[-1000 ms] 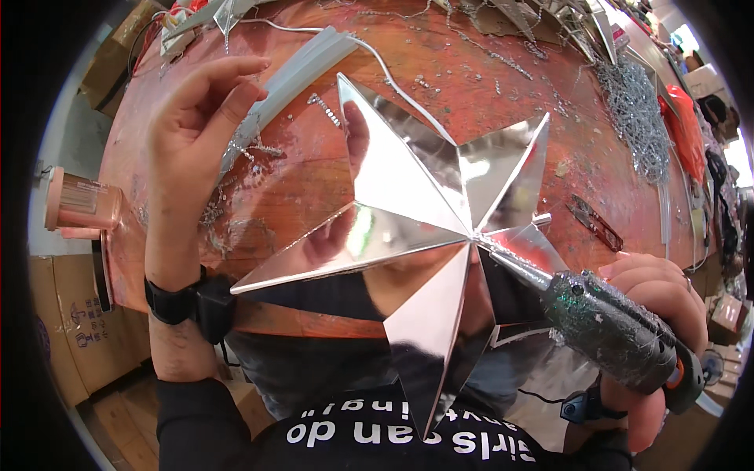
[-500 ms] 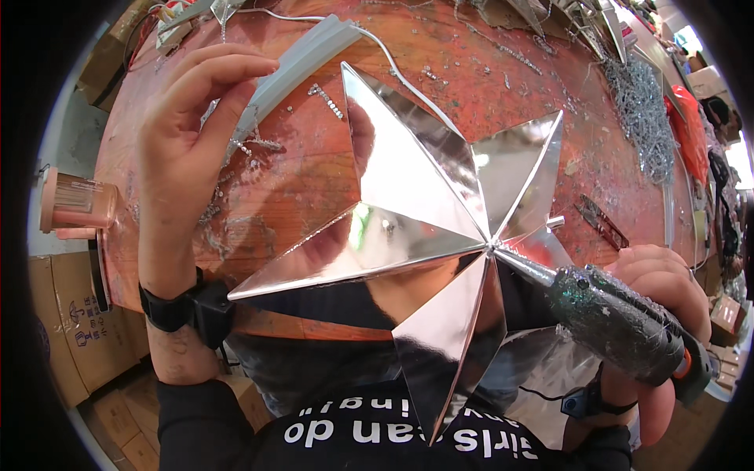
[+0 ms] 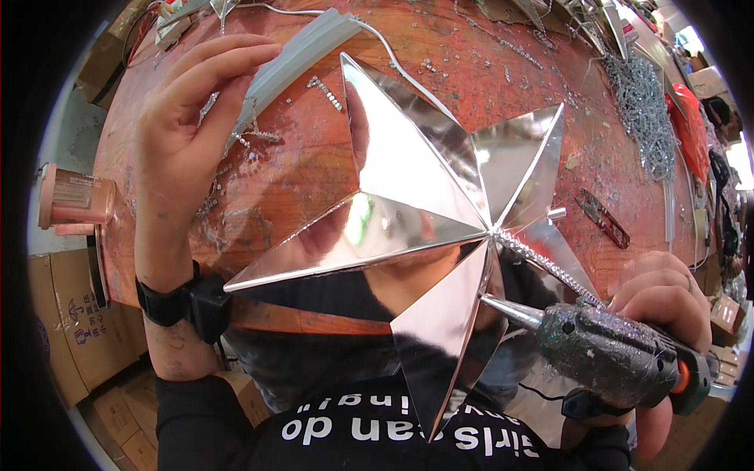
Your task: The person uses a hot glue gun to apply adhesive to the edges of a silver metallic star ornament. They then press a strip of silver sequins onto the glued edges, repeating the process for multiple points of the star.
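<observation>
A shiny silver star (image 3: 416, 228) with raised, folded points spreads over the middle of the view. My right hand (image 3: 664, 298) grips a grimy dark glue gun (image 3: 605, 349). Its metal nozzle lies across the star's lower part, just below the centre. Along the ridge running from the centre toward the right hand sits a rhinestone chain (image 3: 542, 259). On the left my left hand (image 3: 188, 118) is raised over the table with thumb and fingers closed together; a little sparkle shows behind the thumb, but what they hold is unclear.
Pale translucent glue sticks (image 3: 302, 59) lie behind the left hand on the red worktable (image 3: 306, 177). Small thread snips (image 3: 603, 220) and a heap of silver rhinestone chain (image 3: 640, 118) are on the right. A pinkish cup (image 3: 78, 200) stands at the left edge, above cardboard boxes (image 3: 90, 322).
The glue gun's nozzle has moved from the star's centre down and toward me, uncovering the rhinestone chain on the ridge. The star has shifted slightly. My left hand has barely moved.
</observation>
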Demonstrator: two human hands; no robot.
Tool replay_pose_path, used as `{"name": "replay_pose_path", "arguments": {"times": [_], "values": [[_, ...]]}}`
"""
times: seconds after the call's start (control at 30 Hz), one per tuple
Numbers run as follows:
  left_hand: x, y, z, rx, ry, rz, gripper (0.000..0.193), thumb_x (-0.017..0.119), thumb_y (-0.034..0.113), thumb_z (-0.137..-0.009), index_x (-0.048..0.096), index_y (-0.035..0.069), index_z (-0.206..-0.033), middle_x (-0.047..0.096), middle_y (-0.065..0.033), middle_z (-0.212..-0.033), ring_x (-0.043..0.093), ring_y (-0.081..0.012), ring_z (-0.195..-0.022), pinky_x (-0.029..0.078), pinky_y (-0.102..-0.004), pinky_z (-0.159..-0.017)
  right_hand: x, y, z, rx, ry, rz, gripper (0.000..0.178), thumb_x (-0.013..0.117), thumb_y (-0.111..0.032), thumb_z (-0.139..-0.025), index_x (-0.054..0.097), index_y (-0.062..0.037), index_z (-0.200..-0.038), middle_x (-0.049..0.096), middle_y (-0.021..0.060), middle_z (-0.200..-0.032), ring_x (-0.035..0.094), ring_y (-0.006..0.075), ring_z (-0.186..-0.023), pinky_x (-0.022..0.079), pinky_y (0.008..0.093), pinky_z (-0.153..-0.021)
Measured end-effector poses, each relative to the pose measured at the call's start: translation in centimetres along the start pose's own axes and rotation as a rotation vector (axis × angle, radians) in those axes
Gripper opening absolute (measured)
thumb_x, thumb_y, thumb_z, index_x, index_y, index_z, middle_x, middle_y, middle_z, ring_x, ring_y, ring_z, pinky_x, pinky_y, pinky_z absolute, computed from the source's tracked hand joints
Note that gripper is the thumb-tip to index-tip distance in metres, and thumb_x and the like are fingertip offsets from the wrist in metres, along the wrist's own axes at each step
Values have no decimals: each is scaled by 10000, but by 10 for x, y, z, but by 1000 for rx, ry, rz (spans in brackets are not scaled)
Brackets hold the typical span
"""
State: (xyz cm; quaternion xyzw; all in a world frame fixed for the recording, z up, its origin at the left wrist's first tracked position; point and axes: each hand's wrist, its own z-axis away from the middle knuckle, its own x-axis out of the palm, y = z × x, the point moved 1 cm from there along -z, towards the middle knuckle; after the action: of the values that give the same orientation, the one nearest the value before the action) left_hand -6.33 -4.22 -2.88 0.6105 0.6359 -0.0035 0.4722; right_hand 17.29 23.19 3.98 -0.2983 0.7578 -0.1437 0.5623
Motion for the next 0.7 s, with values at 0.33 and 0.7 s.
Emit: {"name": "replay_pose_path", "arguments": {"times": [0.33, 0.7], "values": [[-1, -1, 1, -5, -8, 35, 220, 518, -55, -894, 652, -33, -1067, 627, -93, -1121, 588, -151, -1033, 441, -247, -888, -11, 1, 12, -132, -81, 31, 777, 496, -804, -664, 563, -34, -743, 643, 93, -718, 625, 252, -679, 484, 387, -658], [-1, -8, 7, -98, -53, 224, 262, 524, -94, -892, 580, -52, -1145, 548, -110, -1252, 563, -144, -1088, 451, -260, -935, 3, -17, 11, -31, 22, 132, 177, 652, -257, -672, 585, -93, -674, 659, 36, -677, 626, 203, -661, 477, 343, -607]]}}
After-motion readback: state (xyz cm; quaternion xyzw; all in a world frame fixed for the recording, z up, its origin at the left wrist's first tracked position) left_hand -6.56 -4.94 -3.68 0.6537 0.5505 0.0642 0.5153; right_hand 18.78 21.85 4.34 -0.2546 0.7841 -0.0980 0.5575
